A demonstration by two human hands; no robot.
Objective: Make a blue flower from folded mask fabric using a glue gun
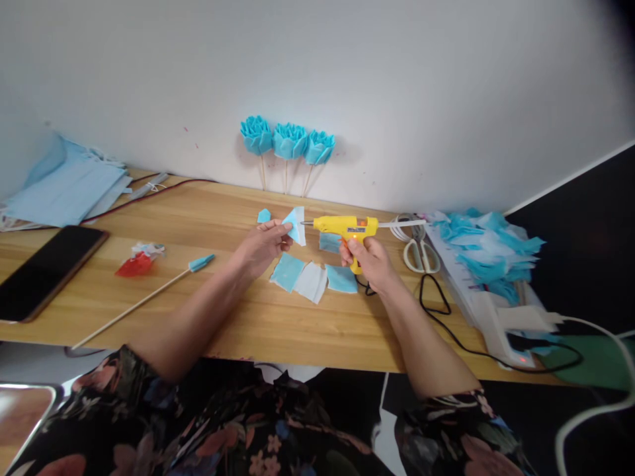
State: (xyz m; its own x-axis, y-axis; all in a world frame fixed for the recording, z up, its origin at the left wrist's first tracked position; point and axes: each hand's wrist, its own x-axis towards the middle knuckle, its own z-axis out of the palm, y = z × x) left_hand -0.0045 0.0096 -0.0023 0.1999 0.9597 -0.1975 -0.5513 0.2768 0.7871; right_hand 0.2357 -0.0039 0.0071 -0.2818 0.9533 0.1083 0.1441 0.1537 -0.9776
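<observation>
Two hands met over the middle of the wooden table (208,218). The right hand (370,259) was wrapped shut around the grip of a yellow hot glue gun (347,228), forefinger near the trigger, nozzle pointing left. The left hand (262,243) pinched a folded blue fabric petal (296,225) between thumb and fingertips, holding it up just at the nozzle tip, the other fingers loosely curled. By the look of it, this was the gluing step: a dab of glue going onto the petal. The next move would call for a light squeeze and a steady petal, with fingers kept off the hot tip.

Below the hands lay more cut fabric squares (311,277), blue and white, flat on the table. A wooden skewer with a blue bud (143,297) lay well to the left, near a phone (44,268). White scissors (421,252) sat just right of the gun, beside a heap of blue scraps (489,254). Three finished blue fabric flowers (288,142) leaned against the wall behind.
</observation>
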